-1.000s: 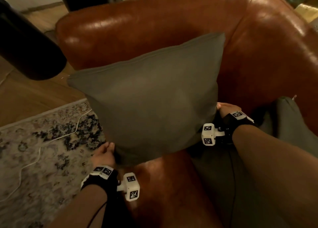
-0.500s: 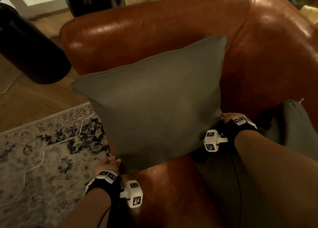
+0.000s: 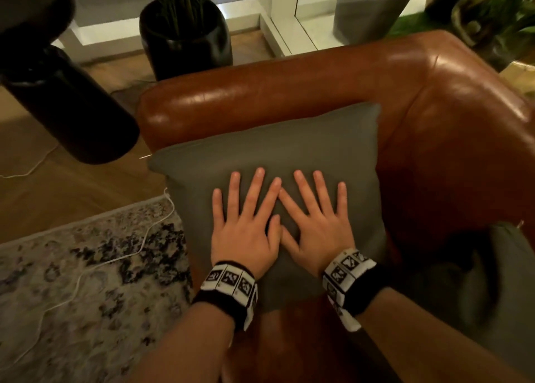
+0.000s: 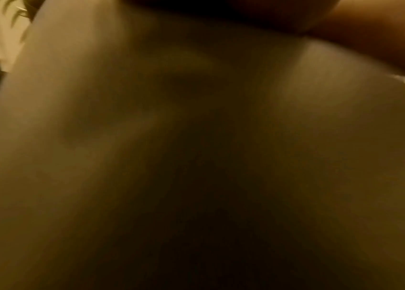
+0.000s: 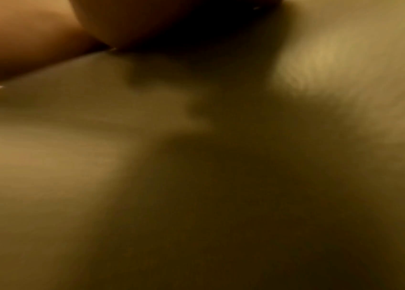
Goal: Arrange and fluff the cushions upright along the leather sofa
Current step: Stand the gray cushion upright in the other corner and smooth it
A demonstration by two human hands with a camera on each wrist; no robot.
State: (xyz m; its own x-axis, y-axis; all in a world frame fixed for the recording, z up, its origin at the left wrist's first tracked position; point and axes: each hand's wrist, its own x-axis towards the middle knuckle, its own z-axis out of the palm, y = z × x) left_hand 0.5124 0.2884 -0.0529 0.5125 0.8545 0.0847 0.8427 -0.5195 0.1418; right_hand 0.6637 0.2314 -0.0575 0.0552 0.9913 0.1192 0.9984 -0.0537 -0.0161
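A grey square cushion (image 3: pixel 269 148) stands upright in the corner of the brown leather sofa (image 3: pixel 318 76), leaning against the armrest. Both my hands press flat on its front face, fingers spread and straight. My left hand (image 3: pixel 246 217) lies beside my right hand (image 3: pixel 315 220), index fingers almost touching. A second grey cushion (image 3: pixel 500 269) lies slumped on the seat at the right. Both wrist views are filled with blurred grey cushion fabric (image 4: pixel 147 137) (image 5: pixel 97 176); part of a palm (image 5: pixel 22 39) shows at the top.
A patterned rug (image 3: pixel 81 281) with a white cable (image 3: pixel 86 269) across it lies left of the sofa on the wood floor. A black planter (image 3: pixel 185 38) stands behind the armrest. A dark cylindrical object (image 3: pixel 66 104) hangs at upper left. More plants (image 3: pixel 489 9) stand at the far right.
Both hands let go of the cushion's lower corners and moved onto its front face, now pressing flat. The cushion leans back against the armrest.
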